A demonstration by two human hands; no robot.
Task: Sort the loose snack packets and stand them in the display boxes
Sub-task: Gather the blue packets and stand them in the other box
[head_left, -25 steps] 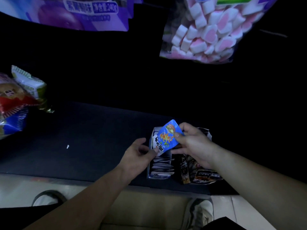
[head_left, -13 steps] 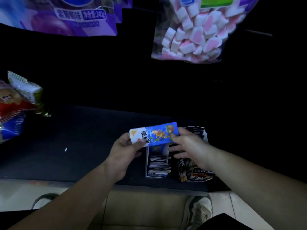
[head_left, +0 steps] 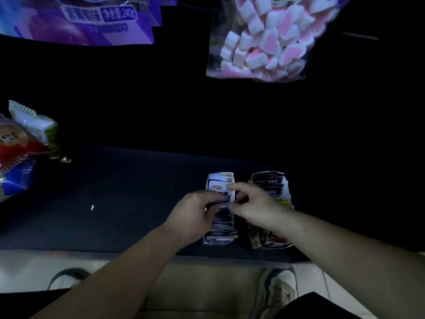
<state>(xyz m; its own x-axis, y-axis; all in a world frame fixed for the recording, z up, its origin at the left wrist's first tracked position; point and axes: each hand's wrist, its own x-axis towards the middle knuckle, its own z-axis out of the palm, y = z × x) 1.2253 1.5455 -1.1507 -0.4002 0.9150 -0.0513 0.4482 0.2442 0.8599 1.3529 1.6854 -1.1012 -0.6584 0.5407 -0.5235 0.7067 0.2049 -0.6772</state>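
Observation:
A white-and-blue display box stands on the dark shelf, filled with several upright blue packets. Right beside it stands a black display box with dark packets upright in it. Both hands meet over the blue box. My left hand and my right hand pinch the blue snack packet, which sits upright in the back half of the blue box with its white top showing. Its lower part is hidden behind my fingers.
A purple bag and a bag of pink-and-white marshmallows hang above the shelf. Several snack bags jut in from the left. A small white scrap lies on the shelf. The shelf's front edge and my shoes are below.
The blue packet was held flat between both hands above the box. It has since been turned upright and lowered into the blue box, and both hands came down with it.

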